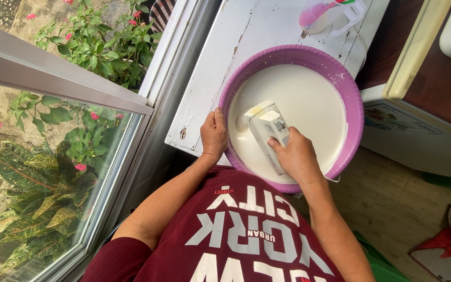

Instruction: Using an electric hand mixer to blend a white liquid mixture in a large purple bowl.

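A big purple bowl (352, 99) full of white batter (309, 104) sits on the white table (246, 31). The left hand (213, 134) grips the bowl's rim. The right hand (297, 156) wraps tight around a white hand mixer (268, 128) above the bowl's batter.

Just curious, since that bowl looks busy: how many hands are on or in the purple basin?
2. The left hand grips the round purple plastic basin at its left rim; the right hand holds a white electric hand mixer over the white batter inside. No others show.
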